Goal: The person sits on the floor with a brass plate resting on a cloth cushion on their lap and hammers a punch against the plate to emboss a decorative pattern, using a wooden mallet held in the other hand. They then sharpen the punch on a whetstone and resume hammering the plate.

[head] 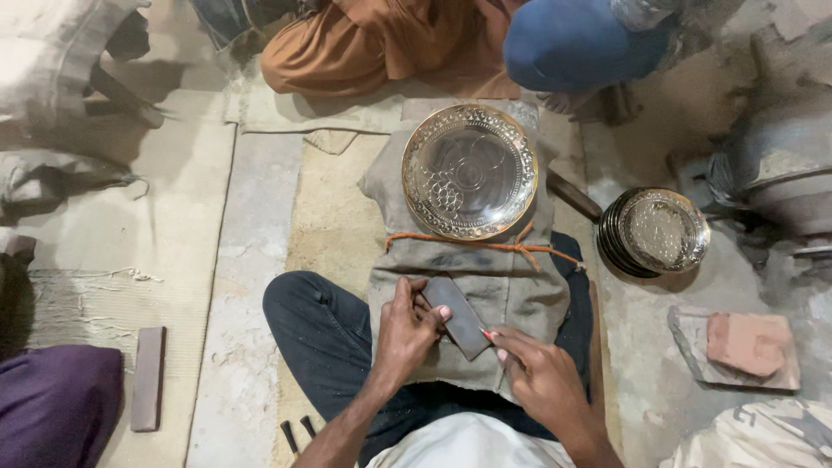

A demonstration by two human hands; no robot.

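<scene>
Right now, low centre of frame, left hand (406,329) grips a dark flat stone (457,317) on the grey cloth (494,286) over the lap; right hand (542,377) pinches a thin red-tipped tool (490,336) vs. its lower edge. Risk: tool skids off the stone into the left fingers (they sit close). Further up, an engraved glass plate (469,171) rests on the cloth w/ a plate stack (652,232) at right; a knee jolt could slide it off.
</scene>
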